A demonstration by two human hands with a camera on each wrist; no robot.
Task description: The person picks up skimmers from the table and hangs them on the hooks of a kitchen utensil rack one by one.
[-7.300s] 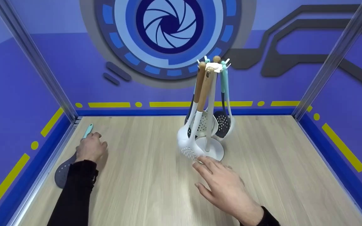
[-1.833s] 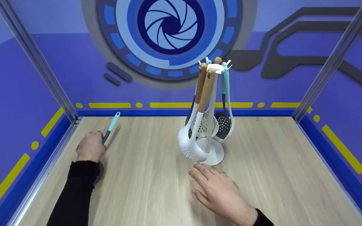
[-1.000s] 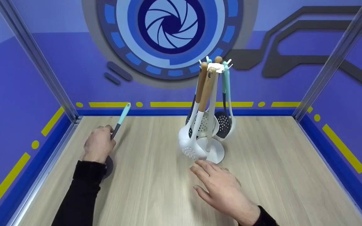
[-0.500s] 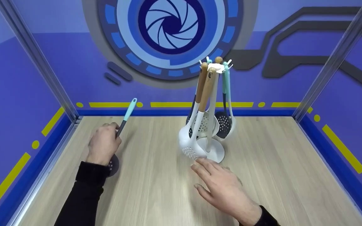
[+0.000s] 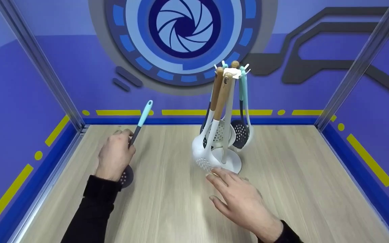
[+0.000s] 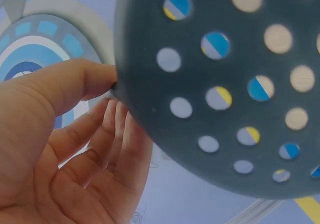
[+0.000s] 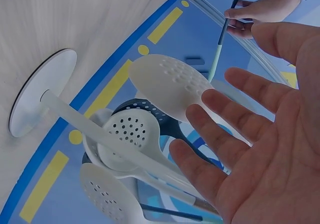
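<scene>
My left hand (image 5: 116, 153) pinches the shaft of a dark skimmer (image 5: 144, 114) with a mint handle, on the left side of the table. Its handle points up and away; the perforated head hangs below, partly behind the wrist. In the left wrist view that round head (image 6: 192, 77) fills the right half, thumb and fingers at its neck. My right hand (image 5: 241, 200) has its fingers spread and relaxed, holding nothing. Its fingertips are right at the bowl of a white skimmer (image 5: 205, 163) with a wooden handle, hung on a white utensil stand (image 5: 234, 166).
Several other utensils hang on the stand, including a dark skimmer (image 5: 239, 133) with a mint handle at its right and a white ladle (image 5: 198, 145) at its left. Blue printed walls and metal posts (image 5: 353, 64) enclose the wooden table (image 5: 167, 195).
My left hand took up the dark skimmer from the table's left edge, stood it more upright and moved it right, its handle rising. My right hand has stayed almost in place beside the stand.
</scene>
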